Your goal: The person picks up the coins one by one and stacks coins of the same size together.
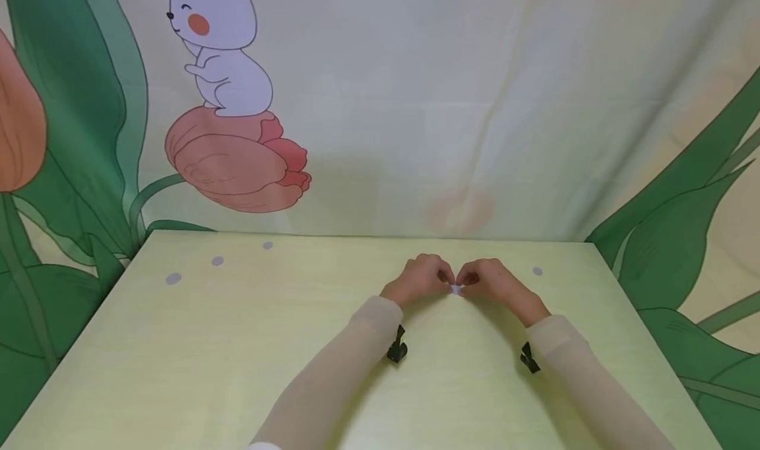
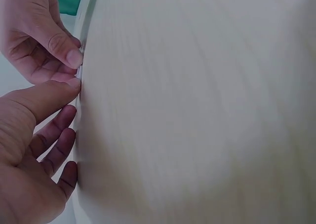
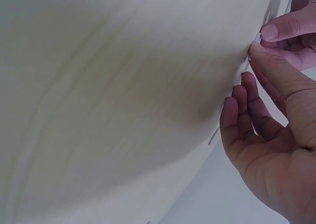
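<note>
Both hands meet at a small pale disc [image 1: 455, 289] low over the table, right of the middle in the head view. My left hand [image 1: 420, 280] pinches its left side between thumb and fingertips. From the other side my right hand [image 1: 494, 281] pinches it the same way. In the left wrist view, the thumb tips of the left hand [image 2: 29, 150] and the right hand [image 2: 37, 36] come close together at the tabletop. The right wrist view shows the right hand [image 3: 276, 130] with its other fingers loosely bent. Fingertips hide most of the disc.
On the pale yellow table [image 1: 237, 357] lie small flat grey-lilac discs: one left disc [image 1: 173, 278], a middle disc [image 1: 218, 260], a far disc [image 1: 268, 245], and a right disc [image 1: 537, 271]. A printed curtain [image 1: 380, 107] hangs behind the table's back edge.
</note>
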Demonstrator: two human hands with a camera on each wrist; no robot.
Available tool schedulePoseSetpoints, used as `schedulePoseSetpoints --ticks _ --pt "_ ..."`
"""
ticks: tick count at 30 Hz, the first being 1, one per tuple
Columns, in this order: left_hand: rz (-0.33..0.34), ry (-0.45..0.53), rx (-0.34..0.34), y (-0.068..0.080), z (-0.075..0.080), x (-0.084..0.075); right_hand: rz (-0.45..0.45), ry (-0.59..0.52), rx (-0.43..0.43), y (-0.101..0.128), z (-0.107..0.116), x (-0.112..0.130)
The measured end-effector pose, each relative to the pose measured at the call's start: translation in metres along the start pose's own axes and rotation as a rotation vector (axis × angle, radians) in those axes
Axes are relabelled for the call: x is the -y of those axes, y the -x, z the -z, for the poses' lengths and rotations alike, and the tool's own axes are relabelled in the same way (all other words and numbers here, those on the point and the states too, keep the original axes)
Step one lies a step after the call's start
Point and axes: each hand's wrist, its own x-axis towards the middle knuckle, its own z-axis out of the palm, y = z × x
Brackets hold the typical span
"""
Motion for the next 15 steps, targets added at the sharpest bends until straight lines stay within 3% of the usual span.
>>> schedulePoseSetpoints --ticks 15 --pt "0.006 -0.028 0.009 0.006 0.006 0.013 0.001 0.024 0.016 -0.011 -0.005 0.012"
